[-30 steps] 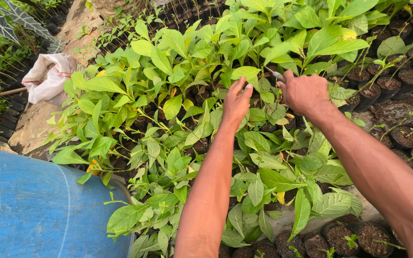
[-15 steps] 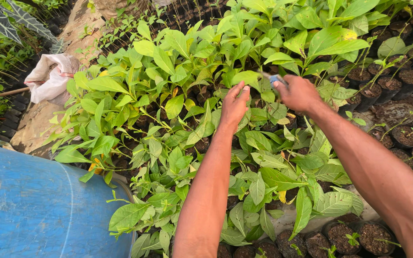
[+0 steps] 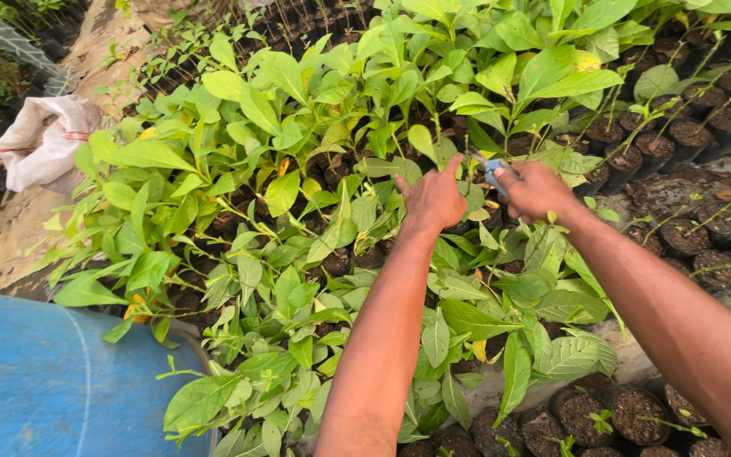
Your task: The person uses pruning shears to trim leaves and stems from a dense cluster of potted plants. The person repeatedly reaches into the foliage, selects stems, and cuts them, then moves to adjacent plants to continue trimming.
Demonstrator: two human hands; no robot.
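Note:
Both my arms reach out over a dense bed of young green seedlings (image 3: 315, 211) growing in small black soil-filled bags. My left hand (image 3: 433, 199) hangs palm down among the leaves, fingers loosely spread, its fingertips at a stem or leaf near the middle. My right hand (image 3: 539, 190) is closed around a small tool with a pale blue handle (image 3: 494, 173), whose tip points toward the left hand. What the tool's tip touches is hidden by leaves.
A blue drum or tub (image 3: 35, 381) sits at the lower left. A white sack (image 3: 44, 140) lies on the bare ground path at the left. Black bags with thin, nearly leafless seedlings (image 3: 695, 127) fill the right side.
Both hands have drifted slightly left and nearer each other. The blue-handled tool now shows more clearly in the right hand.

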